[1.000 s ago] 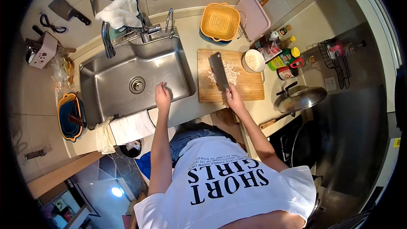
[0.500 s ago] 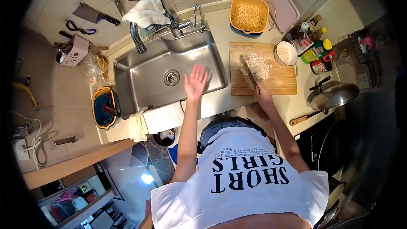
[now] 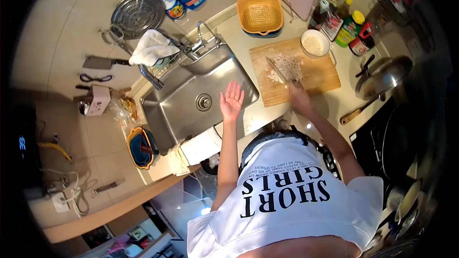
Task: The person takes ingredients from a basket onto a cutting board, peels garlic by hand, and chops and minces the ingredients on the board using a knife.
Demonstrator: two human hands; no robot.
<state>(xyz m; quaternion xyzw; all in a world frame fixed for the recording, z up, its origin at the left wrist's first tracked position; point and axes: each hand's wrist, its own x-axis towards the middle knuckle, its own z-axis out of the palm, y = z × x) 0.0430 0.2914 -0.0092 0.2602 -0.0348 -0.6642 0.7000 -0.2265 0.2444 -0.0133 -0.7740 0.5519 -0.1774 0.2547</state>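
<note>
Knife (image 3: 279,71) in right hand (image 3: 299,97) — left hand (image 3: 231,102) apart

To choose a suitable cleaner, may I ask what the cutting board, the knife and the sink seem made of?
Cutting board: probably wood or bamboo, matte, with tan streaks.
Knife: blade likely metal, grey with a dull sheen.
Sink: likely stainless steel, satin, showing soft silvery reflections.

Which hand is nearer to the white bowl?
Right. The right hand is in front of the bowl, holding a knife; the left hand is farther left, over the sink.
</note>
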